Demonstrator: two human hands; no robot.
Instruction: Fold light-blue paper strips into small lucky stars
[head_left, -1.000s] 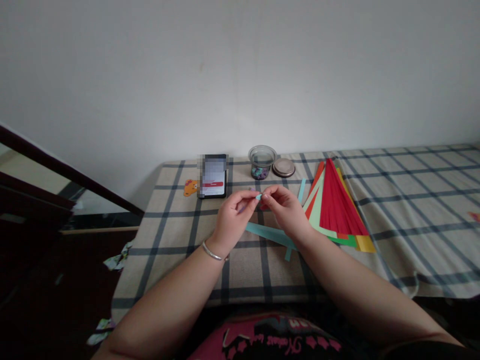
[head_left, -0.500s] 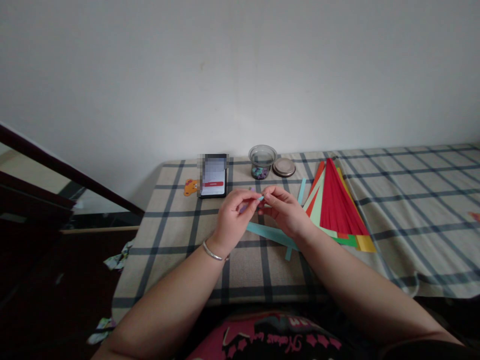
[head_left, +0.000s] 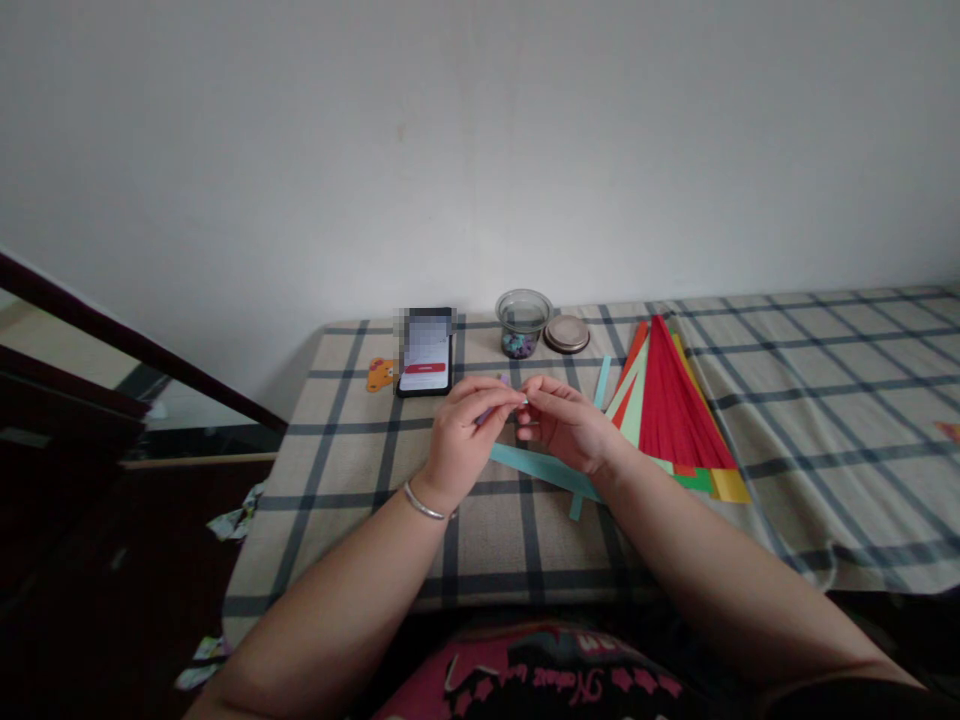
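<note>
My left hand [head_left: 465,440] and my right hand [head_left: 566,425] meet above the checked cloth, fingertips pinched together on a tiny folded piece of light-blue paper [head_left: 523,401]. Most of that piece is hidden by the fingers. A silver bangle [head_left: 422,503] sits on my left wrist. Under my hands lie long teal paper strips [head_left: 536,469]. Just right of my right hand is a fan of coloured paper strips [head_left: 671,415], mostly red, with green, orange and yellow ends.
A phone [head_left: 426,352] with a lit screen lies at the back beside an orange bear sticker [head_left: 381,375]. A clear plastic jar [head_left: 523,322] with small coloured pieces stands by its round lid [head_left: 566,333]. Paper scraps [head_left: 238,520] lie off the cloth's left edge.
Both hands stayed together on the small paper piece, with fingers shifting slightly; less of the blue piece shows now. The hands sank a little toward the cloth.
</note>
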